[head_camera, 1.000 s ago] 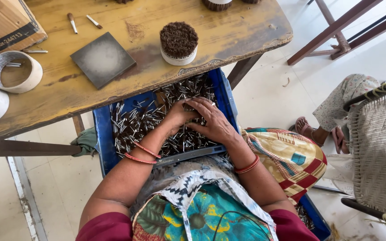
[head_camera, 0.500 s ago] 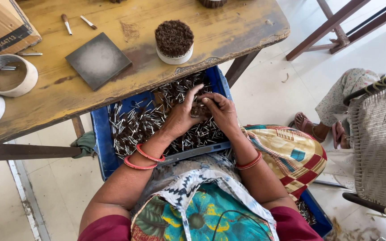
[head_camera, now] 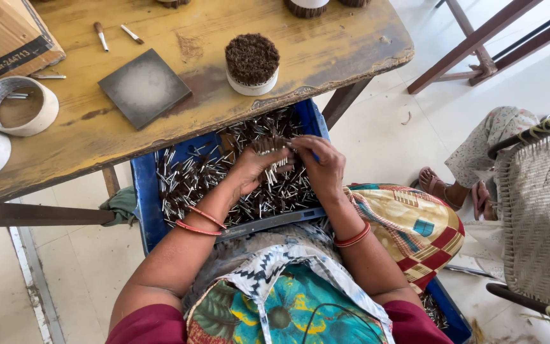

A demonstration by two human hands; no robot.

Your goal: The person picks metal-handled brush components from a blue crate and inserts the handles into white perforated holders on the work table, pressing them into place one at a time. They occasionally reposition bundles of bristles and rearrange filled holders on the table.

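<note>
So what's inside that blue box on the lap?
The blue crate holds many small brushes with silver ends. Both hands, left and right, cover some; its bottom stays hidden.

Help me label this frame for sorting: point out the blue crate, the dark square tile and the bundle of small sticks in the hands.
blue crate point(head_camera: 142, 191), head view, on its left wall.
dark square tile point(head_camera: 144, 87), head view, on its middle.
bundle of small sticks point(head_camera: 274, 146), head view, on its tips, between left hand point(head_camera: 253, 171) and right hand point(head_camera: 321, 167).

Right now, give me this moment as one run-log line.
left hand: gripping bundle of small brushes | right hand: steadying same bundle | place: over blue crate | table: filled cup, grey tile
</note>
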